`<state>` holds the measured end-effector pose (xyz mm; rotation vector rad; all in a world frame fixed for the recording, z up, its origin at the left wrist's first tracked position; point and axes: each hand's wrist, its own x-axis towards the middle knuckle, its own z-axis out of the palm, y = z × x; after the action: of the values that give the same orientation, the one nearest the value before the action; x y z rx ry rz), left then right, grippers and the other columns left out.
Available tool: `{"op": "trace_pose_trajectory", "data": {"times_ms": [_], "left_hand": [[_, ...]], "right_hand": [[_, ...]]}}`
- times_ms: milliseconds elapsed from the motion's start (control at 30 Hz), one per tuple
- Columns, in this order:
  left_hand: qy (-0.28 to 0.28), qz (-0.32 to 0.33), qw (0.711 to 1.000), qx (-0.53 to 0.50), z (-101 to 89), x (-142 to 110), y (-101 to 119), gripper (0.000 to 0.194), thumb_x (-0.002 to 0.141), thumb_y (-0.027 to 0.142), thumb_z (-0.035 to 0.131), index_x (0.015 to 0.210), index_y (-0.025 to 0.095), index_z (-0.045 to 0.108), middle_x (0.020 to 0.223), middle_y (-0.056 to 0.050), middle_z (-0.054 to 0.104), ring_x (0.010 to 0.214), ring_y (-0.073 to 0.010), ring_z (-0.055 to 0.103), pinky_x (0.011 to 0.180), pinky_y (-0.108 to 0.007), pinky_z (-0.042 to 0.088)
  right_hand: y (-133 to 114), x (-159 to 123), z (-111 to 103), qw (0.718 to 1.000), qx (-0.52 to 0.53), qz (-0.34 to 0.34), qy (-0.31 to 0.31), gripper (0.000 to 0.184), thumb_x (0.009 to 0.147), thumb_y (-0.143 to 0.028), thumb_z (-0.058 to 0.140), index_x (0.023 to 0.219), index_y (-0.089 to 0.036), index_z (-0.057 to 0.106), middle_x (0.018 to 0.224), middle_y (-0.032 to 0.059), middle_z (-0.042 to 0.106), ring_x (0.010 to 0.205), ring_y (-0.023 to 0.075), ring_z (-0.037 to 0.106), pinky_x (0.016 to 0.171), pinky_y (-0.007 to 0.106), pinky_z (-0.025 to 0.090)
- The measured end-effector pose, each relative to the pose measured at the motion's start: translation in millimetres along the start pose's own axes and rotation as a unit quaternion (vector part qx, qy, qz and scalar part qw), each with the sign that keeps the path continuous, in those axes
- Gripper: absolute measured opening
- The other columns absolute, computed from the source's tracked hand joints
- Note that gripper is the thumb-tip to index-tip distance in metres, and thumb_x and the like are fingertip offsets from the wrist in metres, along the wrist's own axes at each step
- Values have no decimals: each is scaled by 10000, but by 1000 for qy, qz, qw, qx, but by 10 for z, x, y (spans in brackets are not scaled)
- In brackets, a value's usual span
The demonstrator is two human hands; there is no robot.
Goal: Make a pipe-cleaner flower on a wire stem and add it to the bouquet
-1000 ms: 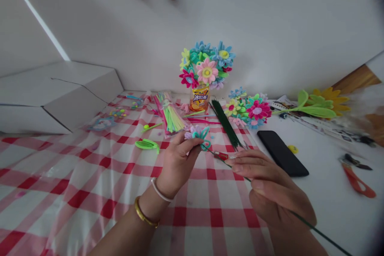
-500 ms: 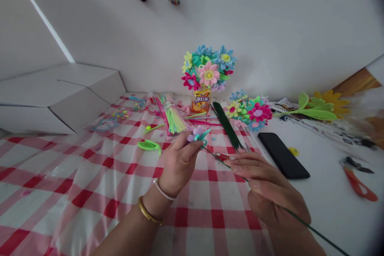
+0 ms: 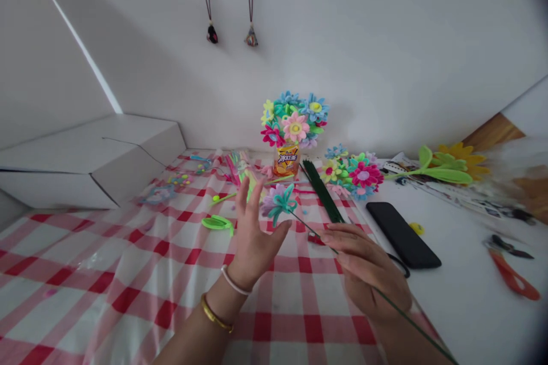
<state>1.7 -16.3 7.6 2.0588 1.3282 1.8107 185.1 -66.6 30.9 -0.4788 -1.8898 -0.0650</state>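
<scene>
My right hand (image 3: 370, 268) pinches a long green wire stem (image 3: 309, 228), which slants from the middle of the view down to the lower right. On the stem's upper end sits a pipe-cleaner flower (image 3: 280, 204), with lilac petals and teal loops behind them. Beside the flower, my left hand (image 3: 256, 234) is open, its fingers spread upward and its thumb stretched out below the bloom. A small red item (image 3: 315, 238) lies on the cloth behind the stem, partly hidden by the right fingers.
Green pipe-cleaner leaves (image 3: 217, 223) lie left of my left hand. Behind are a drink bottle (image 3: 286, 161) holding a bouquet, a bundle of dark green stems (image 3: 321, 191) and more flowers (image 3: 357, 174). A black phone (image 3: 402, 235) and orange-handled pliers (image 3: 512, 268) lie at right.
My left hand has let go of the flower and its fingers have spread apart. The right hand keeps the stem and has shifted slightly left. The camera view has tilted up.
</scene>
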Motion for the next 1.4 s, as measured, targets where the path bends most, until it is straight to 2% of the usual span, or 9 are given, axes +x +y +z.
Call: {"op": "trace_pose_trajectory", "data": {"times_ms": [133,200,300,400,567,1033,1200,1267,1400], "left_hand": [[99,-104,988,-51,-35,0,-2,543,651,291,688,1139,200,469,1148,-105,490,1106,-248,447,939,-431,348],[40,-219,961,-164,-28,2,1,246,728,332,612,896,156,580,851,-69,593,855,-202,566,810,-369,429],[-118,-393,814,-411,5,18,36,250,793,352,529,841,123,616,732,-79,638,701,-183,609,669,-316,462],[-131,-456,665,-576,15,47,75,238,817,292,512,950,119,608,927,-110,660,852,-191,623,773,-311,465],[-89,-463,589,-657,-56,102,50,235,858,255,445,937,97,601,1065,-144,628,1013,-213,579,887,-327,441],[23,-494,554,-669,-206,316,63,158,860,186,457,870,122,600,650,-15,662,598,-93,638,636,-234,526],[0,-442,602,-664,-239,428,130,103,823,166,516,846,142,614,651,12,638,615,-96,626,638,-251,513],[-31,-419,632,-651,-268,477,199,87,791,174,563,849,146,622,692,5,641,662,-113,629,649,-260,507],[-56,-385,710,-586,-327,551,336,92,730,198,636,804,144,640,737,-19,652,687,-140,629,666,-277,494]], "right_hand": [[126,-78,30,1000,-10,4,13,386,776,-16,498,1102,-219,533,1081,100,619,1021,248,574,821,489,492],[181,-93,50,1000,-10,-9,2,416,785,-23,484,1152,-215,517,1115,114,602,1073,265,540,839,502,479],[214,-73,93,999,-26,-33,-35,412,798,-24,464,1176,-183,508,1127,136,587,1124,263,497,863,483,472],[210,-50,167,994,-35,-73,-73,366,826,-33,416,1161,-146,510,1143,159,568,1150,254,471,878,484,462],[215,-133,334,985,-54,-106,-123,351,807,-47,493,1140,-154,525,1131,144,582,1161,239,460,931,473,427],[176,-198,425,981,-33,-96,-164,410,841,-104,475,1237,-209,474,1236,113,532,1217,217,403,979,433,388],[164,-231,506,985,116,57,-118,388,844,-82,454,1193,-240,516,1162,108,589,1106,198,525,907,380,460],[136,-232,547,935,263,220,-94,330,876,-137,408,1169,-240,521,1076,106,631,932,179,627,820,372,511],[80,-184,588,748,490,442,-70,264,817,-281,544,1067,-195,552,919,91,664,497,118,628,476,264,522]]}}
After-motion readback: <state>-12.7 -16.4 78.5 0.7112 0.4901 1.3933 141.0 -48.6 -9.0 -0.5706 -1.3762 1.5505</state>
